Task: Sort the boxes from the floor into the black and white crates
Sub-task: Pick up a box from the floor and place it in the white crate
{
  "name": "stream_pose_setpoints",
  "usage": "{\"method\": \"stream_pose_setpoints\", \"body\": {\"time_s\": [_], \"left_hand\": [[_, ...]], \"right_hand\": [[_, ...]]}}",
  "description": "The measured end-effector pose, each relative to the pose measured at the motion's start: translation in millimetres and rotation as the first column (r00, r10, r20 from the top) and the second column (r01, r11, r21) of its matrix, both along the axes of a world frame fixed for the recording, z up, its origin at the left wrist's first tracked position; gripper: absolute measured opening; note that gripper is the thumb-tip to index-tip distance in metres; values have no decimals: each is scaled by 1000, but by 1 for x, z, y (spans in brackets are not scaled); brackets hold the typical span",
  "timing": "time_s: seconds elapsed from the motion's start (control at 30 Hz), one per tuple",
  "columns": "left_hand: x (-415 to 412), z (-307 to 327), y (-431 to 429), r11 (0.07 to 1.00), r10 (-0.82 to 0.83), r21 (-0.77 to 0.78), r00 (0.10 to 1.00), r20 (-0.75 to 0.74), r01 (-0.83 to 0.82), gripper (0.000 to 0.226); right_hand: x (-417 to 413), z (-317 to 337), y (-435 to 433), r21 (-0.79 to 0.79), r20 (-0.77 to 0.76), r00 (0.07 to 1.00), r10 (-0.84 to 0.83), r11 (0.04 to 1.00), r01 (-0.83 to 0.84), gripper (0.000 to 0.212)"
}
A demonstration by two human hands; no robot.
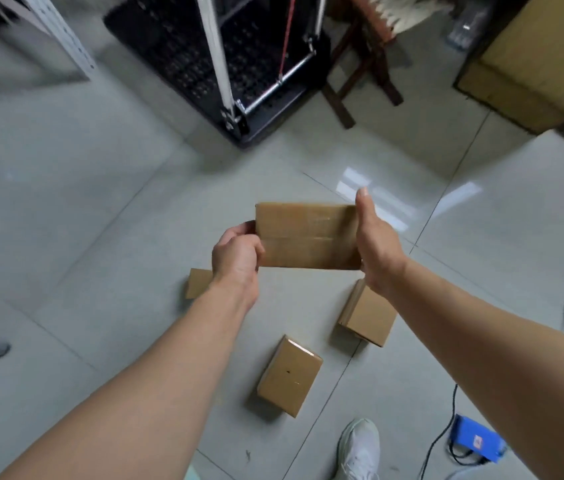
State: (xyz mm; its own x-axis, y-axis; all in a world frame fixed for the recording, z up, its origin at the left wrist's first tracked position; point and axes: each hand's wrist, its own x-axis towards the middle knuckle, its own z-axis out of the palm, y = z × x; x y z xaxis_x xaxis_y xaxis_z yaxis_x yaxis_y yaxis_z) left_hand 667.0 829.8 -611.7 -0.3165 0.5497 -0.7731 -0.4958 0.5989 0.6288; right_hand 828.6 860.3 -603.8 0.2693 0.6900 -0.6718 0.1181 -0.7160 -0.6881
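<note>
Both hands hold 1 cardboard box (308, 235) in the air above the tiled floor (66, 202): left hand (237, 261) fingers curl around its left edge, while the right hand (377, 251) clasps the right end. 3 more boxes (289, 375) (367, 315) (199, 282) lie below, and the black crate (169, 46) stands beyond.

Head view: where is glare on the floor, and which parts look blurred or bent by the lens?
Head view: white glare patches lie on the glossy floor tiles beyond the held box. Head view: the black crate at the top is smeared by blur. Head view: tile joints bow slightly toward the edges, likely wide-angle distortion; the loose box casts a soft shadow.
</note>
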Motion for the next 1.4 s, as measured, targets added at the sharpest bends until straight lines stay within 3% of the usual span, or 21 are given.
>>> {"method": "stream_pose_setpoints", "body": {"time_s": [0.07, 0.17, 0.23, 0.33, 0.4, 0.6, 0.77, 0.9, 1.07, 1.23, 1.33, 1.4], "left_hand": [[-21, 55, 2, 999, 42, 34, 999, -22, -41, 34], [-56, 134, 2, 992, 101, 77, 994, -28, -99, 18], [-86, 190, -3, 986, 117, 126, 992, -51, -110, 17], [-132, 266, -18, 957, 200, 228, 976, -81, -177, 16], [-165, 312, -35, 928, 275, 293, 955, -114, -232, 18], [-288, 417, -92, 824, 474, 433, 863, -175, -365, 28], [-400, 481, -128, 766, 554, 492, 814, -176, -415, 15], [-477, 518, -164, 698, 652, 496, 744, -144, -516, 14], [-543, 529, -209, 636, 731, 423, 680, -60, -645, 21], [-583, 524, -239, 533, 816, 399, 577, -11, -746, 20], [-600, 514, -242, 522, 833, 394, 552, -43, -757, 15], [-611, 507, -240, 540, 831, 370, 548, -94, -756, 18]], "right_hand": [[-15, 51, -5, 10, -68, 998, -10, 1000, 10, 54], [-42, 124, -9, 77, -118, 993, 11, 997, -2, 48], [-69, 177, -11, 113, -144, 988, 53, 993, -36, 51], [-118, 249, -17, 172, -129, 981, 148, 977, -125, 74], [-156, 295, -24, 241, -125, 974, 190, 958, -155, 67], [-294, 407, -47, 399, -127, 951, 281, 893, -210, 46], [-417, 474, -73, 498, -154, 900, 408, 819, -286, 35], [-509, 516, -99, 528, -196, 839, 507, 776, -346, 28], [-588, 535, -125, 524, -143, 753, 642, 695, -492, 31], [-643, 525, -130, 482, -143, 707, 693, 672, -562, 46], [-669, 512, -123, 396, -204, 674, 710, 689, -606, 45], [-687, 502, -115, 317, -237, 649, 723, 689, -651, 56]]}}
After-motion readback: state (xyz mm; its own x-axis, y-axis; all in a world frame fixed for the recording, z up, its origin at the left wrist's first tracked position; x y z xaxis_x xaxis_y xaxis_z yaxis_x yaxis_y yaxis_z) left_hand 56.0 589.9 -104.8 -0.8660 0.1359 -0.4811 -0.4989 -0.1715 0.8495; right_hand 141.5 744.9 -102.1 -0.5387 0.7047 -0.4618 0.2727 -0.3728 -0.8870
